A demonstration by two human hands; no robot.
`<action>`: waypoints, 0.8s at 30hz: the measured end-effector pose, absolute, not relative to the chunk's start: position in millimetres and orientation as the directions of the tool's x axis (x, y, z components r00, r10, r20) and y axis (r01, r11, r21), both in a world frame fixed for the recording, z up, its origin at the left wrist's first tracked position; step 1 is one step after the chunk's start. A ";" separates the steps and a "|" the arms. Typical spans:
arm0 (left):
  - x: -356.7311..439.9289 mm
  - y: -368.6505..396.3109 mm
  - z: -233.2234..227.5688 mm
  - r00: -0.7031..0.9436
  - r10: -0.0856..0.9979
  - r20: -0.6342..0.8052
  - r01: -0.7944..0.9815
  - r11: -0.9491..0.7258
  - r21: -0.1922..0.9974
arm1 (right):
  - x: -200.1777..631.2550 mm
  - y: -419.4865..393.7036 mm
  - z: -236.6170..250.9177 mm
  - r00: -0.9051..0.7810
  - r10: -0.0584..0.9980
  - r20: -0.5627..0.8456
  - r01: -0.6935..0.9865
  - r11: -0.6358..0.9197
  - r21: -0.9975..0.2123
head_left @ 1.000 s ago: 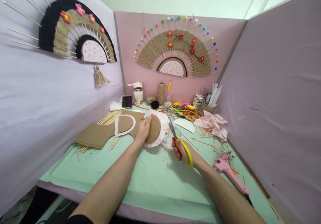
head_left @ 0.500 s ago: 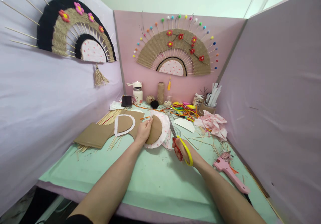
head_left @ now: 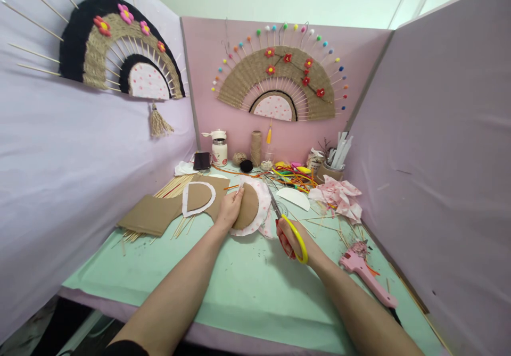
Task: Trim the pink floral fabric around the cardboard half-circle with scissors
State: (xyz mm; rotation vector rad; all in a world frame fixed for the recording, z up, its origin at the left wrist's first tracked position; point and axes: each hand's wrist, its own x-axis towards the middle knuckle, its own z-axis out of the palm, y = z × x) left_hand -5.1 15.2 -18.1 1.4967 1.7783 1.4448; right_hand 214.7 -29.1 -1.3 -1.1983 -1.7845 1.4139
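Left hand (head_left: pixel 228 210) is pressing the cardboard half-circle (head_left: pixel 247 207) onto dotted fabric (head_left: pixel 263 199), mid-table. Right hand (head_left: pixel 293 239) is gripping scissors (head_left: pixel 279 215), blades nearly closed at the fabric's right edge. Trimming approx. partway; left edge hidden.

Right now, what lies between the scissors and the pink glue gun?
Head view: loose bamboo sticks on bare green table, between scissors and glue gun.
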 end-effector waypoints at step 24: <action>-5.3 17.3 -21.2 -0.346 0.893 0.287 0.459 -0.105 0.882 | 215.5 -29.3 -0.6 -0.459 0.885 -0.079 0.345 0.096 -0.934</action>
